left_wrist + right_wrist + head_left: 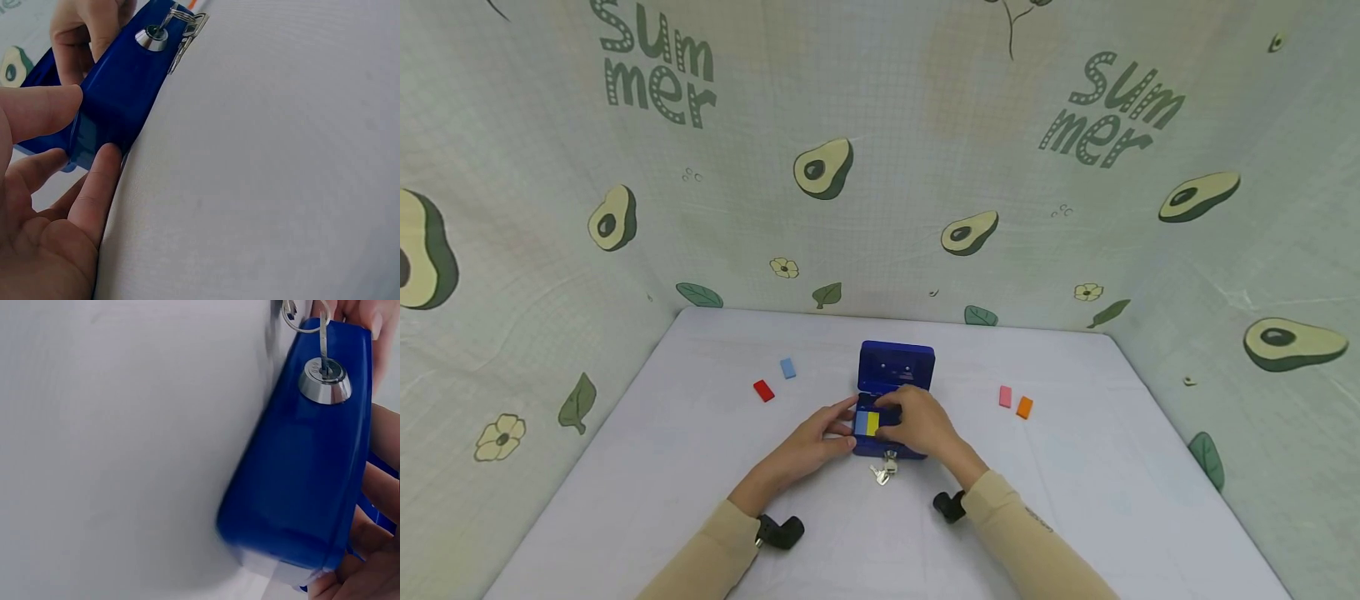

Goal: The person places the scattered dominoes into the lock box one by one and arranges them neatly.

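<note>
In the head view a blue box (868,448) stands with its lid (896,363) raised. A light blue block (861,423) and a yellow block (872,423) lie side by side within. My left hand (808,447) touches the box's left end, its thumb (53,109) at the upper edge and fingers (94,200) along the side. Over the box's interior is my right hand (922,422), thumb and index finger bent downward and apart; whether anything is between them is hidden. Keys (882,475) hang from the front lock (324,381).
On the white table (700,467), a red block (763,391) and a light blue block (787,368) lie left of the box. A pink block (1005,397) and an orange block (1025,407) lie to its right. Patterned cloth (880,192) surrounds the table's back and sides.
</note>
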Demonstrator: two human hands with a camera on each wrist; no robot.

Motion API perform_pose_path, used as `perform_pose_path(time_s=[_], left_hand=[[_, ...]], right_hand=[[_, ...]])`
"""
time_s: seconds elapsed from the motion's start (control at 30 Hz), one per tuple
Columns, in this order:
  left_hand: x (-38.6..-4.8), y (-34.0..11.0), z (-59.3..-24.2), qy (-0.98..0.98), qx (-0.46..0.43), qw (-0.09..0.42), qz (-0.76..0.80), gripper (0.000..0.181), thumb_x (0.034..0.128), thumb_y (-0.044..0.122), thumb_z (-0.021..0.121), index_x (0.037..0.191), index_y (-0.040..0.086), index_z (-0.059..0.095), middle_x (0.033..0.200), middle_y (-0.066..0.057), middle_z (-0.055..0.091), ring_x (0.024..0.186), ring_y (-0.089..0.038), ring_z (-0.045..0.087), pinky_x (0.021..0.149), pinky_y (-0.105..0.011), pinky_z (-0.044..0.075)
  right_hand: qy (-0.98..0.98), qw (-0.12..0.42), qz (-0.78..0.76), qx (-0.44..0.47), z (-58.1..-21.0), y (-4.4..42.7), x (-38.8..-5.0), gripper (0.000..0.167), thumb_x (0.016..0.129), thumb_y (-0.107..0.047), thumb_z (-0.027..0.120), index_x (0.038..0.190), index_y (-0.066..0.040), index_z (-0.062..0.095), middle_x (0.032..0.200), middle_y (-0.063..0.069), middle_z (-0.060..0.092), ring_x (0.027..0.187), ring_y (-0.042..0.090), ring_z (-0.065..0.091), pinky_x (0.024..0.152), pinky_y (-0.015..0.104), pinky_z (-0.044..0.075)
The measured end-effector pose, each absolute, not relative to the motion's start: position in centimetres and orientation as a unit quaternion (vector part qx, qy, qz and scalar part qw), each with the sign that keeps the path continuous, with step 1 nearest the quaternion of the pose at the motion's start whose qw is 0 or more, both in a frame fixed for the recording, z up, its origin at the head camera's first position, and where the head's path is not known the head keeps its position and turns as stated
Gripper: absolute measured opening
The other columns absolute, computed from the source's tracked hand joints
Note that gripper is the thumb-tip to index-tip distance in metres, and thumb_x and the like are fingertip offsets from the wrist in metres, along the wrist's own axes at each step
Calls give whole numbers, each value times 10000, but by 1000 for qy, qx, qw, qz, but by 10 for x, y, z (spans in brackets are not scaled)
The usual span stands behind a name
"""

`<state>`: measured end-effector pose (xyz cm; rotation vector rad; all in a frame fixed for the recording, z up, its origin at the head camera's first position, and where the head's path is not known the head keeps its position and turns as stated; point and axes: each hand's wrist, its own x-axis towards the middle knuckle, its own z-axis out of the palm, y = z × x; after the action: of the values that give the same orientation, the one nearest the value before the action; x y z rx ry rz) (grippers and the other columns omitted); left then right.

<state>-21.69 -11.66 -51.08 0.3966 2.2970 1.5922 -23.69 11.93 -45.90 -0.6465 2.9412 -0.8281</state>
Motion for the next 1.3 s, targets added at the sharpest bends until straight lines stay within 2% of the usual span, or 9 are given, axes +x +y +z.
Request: perform_pose_path(time_s=[0.37,0.5,0.67,0.87,0.97,1.3], left_hand=[[-217,-117,-510,801,136,161,560,694,1029,324,693,1653,318,390,1537,-34,525,1320,-236,543,1124,-563,443],[-217,-116,-511,800,135,160,562,694,1028,322,697,1652,317,392,1535,-37,528,1319,-239,546,1122,-564,445],[-216,-116,-511,801,131,159,563,697,1023,329,707,1648,317,400,1529,-37,534,1312,-237,546,1115,-577,451],[-216,-114,-511,805,126,155,559,695,1021,316,712,1645,318,406,1526,-38,540,1304,-237,551,1115,-568,455],[-215,-113,-510,807,124,154,556,691,1025,313,709,1646,323,405,1530,-35,538,1306,-235,549,1117,-566,455],[-216,-113,-510,808,127,154,554,696,1025,320,708,1649,322,399,1537,-44,536,1314,-245,553,1119,-580,450]], right_hand=[[938,17,-290,-191,-446,134,-236,430,853,-200,910,1249,-93,781,1159,81,722,904,201,650,808,378,590],[939,16,-288,-189,-441,143,-236,427,853,-206,911,1246,-102,781,1118,64,708,918,212,645,798,370,590],[938,21,-293,-185,-436,155,-236,429,864,-196,902,1263,-103,772,1176,74,714,1015,289,680,840,396,606],[939,19,-293,-179,-432,172,-236,448,865,-195,899,1282,-107,764,1218,67,728,1020,292,659,752,335,566],[938,21,-295,-181,-430,182,-236,450,870,-193,892,1292,-110,757,1236,77,727,1033,284,651,750,326,557],[942,-4,-274,-193,-424,218,-243,486,870,-214,893,1316,-95,741,1238,111,729,1031,292,663,820,407,578]])
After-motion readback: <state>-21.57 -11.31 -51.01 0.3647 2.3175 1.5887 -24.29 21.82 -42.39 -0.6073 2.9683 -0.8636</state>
